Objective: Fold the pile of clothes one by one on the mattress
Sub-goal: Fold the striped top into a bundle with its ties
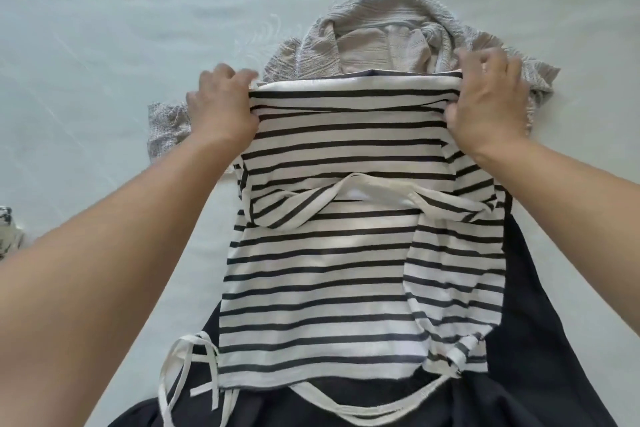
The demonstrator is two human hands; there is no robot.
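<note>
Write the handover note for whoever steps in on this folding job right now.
Left hand grips the far left corner of the striped top; right hand grips the far right corner.
The striped top lies partly on a dark garment near the person, on the mattress. A beige knit garment lies crumpled just beyond the hands.
Done: the top looks partly folded, one sleeve tucked across.
Left: finish this fold, then the beige knit and the dark piece.
</note>
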